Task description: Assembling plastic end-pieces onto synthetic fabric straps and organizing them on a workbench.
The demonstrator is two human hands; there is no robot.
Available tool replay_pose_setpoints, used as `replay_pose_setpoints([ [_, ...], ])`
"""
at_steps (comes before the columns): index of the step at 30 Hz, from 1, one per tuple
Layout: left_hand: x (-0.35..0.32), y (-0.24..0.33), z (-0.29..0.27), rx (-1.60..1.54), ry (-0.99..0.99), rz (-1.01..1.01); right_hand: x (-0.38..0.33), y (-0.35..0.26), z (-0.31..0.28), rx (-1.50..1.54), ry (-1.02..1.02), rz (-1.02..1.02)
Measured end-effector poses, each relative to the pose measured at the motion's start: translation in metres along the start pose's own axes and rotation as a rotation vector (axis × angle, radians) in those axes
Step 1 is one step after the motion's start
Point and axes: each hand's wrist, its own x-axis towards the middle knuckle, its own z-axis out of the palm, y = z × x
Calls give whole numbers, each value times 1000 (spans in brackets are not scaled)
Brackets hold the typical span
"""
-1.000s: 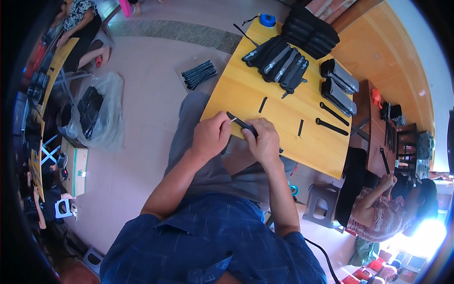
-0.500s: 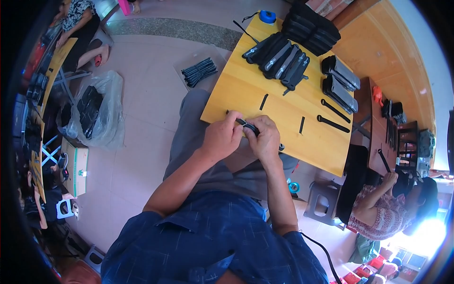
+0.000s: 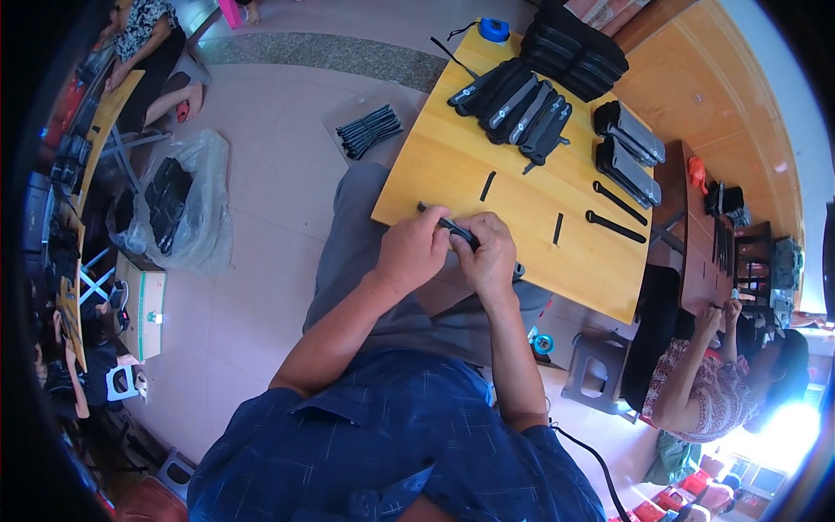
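Over the near edge of a yellow wooden table [image 3: 522, 235], both my hands grip one long thin black tool [image 3: 456, 230]. My left hand [image 3: 412, 250] closes around its left part, and the tool's tip sticks out past the fingers toward the left. My right hand [image 3: 488, 257] pinches the right part, fingers curled over it. Two short black strips [image 3: 488, 185] [image 3: 557, 228] lie flat on the table just beyond my hands. Further right lie two longer black tools [image 3: 616, 226].
Rows of black folded tools [image 3: 517, 106] and black pouches [image 3: 574, 45] fill the table's far end, with a blue tape measure [image 3: 494, 30]. A bundle of black parts [image 3: 369, 130] and a plastic bag [image 3: 178, 209] sit on the floor at left. Another person [image 3: 709, 383] sits at right.
My hands have drawn closer together on the black tool and shifted slightly toward the table's edge; the left hand now covers more of it.
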Motion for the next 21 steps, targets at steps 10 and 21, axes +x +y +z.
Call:
replay_pose_setpoints([
  [10, -1, -1, -3, -34, -21, 11, 0, -2, -1, 7, -8, 39],
  [21, 1, -8, -6, -150, -11, -16, 0, -3, -1, 33, -18, 72],
])
